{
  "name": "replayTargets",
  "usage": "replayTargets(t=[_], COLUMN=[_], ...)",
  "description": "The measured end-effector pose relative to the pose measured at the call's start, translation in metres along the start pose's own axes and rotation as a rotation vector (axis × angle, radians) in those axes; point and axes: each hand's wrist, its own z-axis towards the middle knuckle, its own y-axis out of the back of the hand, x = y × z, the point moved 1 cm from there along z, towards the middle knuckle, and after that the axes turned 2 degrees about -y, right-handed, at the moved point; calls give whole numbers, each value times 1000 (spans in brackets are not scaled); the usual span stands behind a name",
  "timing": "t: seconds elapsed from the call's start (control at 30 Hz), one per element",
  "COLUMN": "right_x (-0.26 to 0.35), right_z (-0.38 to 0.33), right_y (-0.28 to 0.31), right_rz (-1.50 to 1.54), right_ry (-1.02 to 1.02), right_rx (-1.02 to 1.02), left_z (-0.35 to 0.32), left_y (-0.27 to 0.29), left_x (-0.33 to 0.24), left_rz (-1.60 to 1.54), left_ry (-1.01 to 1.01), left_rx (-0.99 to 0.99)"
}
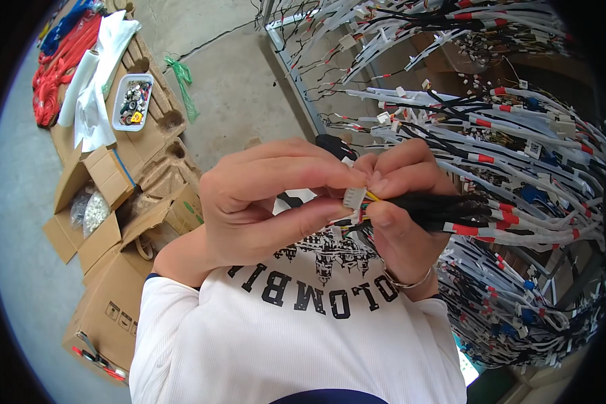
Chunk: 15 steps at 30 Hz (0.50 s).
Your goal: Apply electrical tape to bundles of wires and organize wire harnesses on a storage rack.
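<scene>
Left hand (pixel 259 202): thumb and index finger pinched nearly together on white multi-pin connector housing (pixel 354 197). Right hand (pixel 414 209): fingers curled closed on black-sleeved wire bundle (pixel 438 204), just beside it. Housing located between the 2 hands, in front of white printed shirt (pixel 296 343). Wire harnesses (pixel 483 159) massed at right.

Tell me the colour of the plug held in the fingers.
The plug is white, seen best in the head view.
</scene>
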Motion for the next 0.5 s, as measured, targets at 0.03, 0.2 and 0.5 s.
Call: replayTargets(t=[0.03, 0.2, 0.5], right_x=[1, 1, -1], right_z=[0, 0, -2], right_y=[0, 1, 1], right_rz=[-1, -19, -49], right_ry=[-1, 4, -1], right_rx=[0, 8, -26], left_z=[0, -1, -2], left_y=[0, -1, -3], left_x=[0, -2, -3], left_rz=[0, 15, 215], left_ry=[-12, -34, -144], left_rx=[-1, -11, 4])
